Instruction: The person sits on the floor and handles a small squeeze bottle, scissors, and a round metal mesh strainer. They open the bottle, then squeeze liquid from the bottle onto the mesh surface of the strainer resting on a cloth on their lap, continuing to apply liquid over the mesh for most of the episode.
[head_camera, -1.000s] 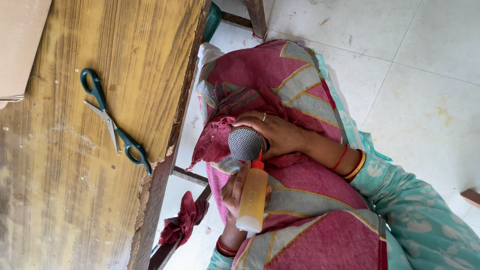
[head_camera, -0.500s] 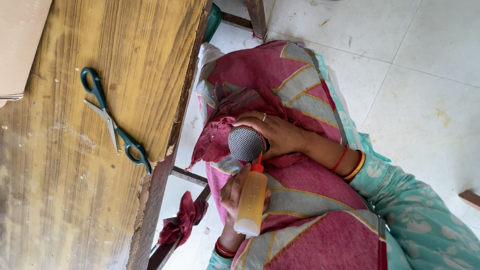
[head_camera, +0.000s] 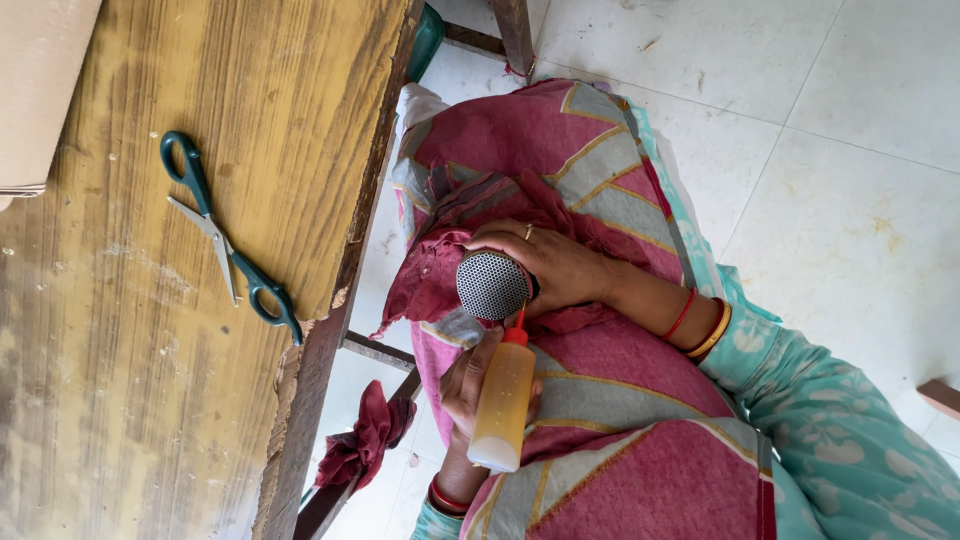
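My right hand (head_camera: 560, 268) grips a round grey mesh-covered object (head_camera: 491, 285) over my lap. A ring shows on one finger, and red and yellow bangles circle that wrist. My left hand (head_camera: 463, 385) comes in from the bottom edge and holds a small yellowish squeeze bottle (head_camera: 502, 400) with a red nozzle. The nozzle tip touches the lower edge of the mesh object. A pink cloth with grey and gold stripes (head_camera: 560, 150) covers my lap under both hands.
A worn wooden table (head_camera: 120, 380) fills the left side, with green-handled scissors (head_camera: 225, 240) lying open near its edge. A cardboard piece (head_camera: 40, 90) sits at the top left. A dark red cloth scrap (head_camera: 370, 435) hangs by the table frame. There is a pale tiled floor (head_camera: 850, 150) at the right.
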